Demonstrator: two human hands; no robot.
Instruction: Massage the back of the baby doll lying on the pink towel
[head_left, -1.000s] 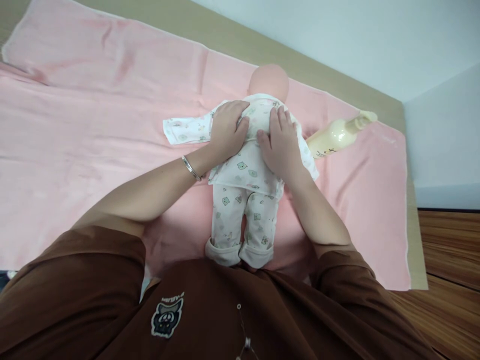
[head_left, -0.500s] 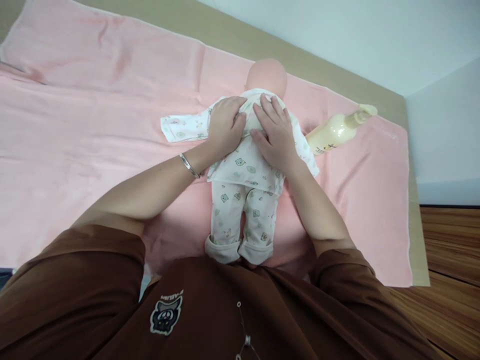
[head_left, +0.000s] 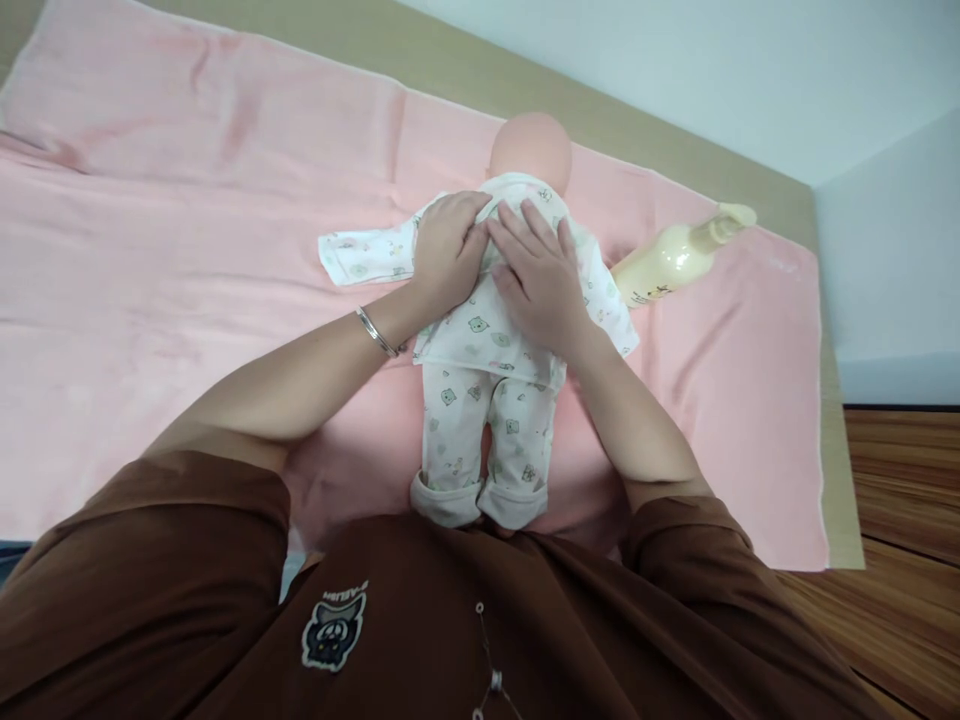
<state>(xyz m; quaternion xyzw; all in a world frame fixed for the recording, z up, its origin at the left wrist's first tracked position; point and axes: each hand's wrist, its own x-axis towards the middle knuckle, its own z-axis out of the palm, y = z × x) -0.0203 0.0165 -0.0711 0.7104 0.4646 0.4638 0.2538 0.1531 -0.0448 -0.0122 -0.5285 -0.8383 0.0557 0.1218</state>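
A baby doll (head_left: 480, 325) in a white printed top and matching trousers lies face down, its bare head (head_left: 531, 150) pointing away from me. My left hand (head_left: 450, 248) rests on the left of its upper back, fingers close together and stretched forward, thumb alongside. Flat on the middle and right of the back lies my right hand (head_left: 541, 275), its fingers spread. Neither hand grasps anything that I can see. The doll's left-side sleeve (head_left: 364, 257) sticks out sideways on the cloth. Its face is hidden, and its feet are mostly covered by the trouser cuffs.
Under the doll is a creased pink cloth (head_left: 187, 250) over a tan table (head_left: 660, 140). A pale yellow pump bottle (head_left: 667, 262) lies on its side, right of the doll. White walls (head_left: 750, 90) stand behind, and a wooden floor (head_left: 907, 500) shows at right.
My right hand has slid slightly left and down on the doll's back, toward my left hand. My left hand and the doll look almost unchanged.
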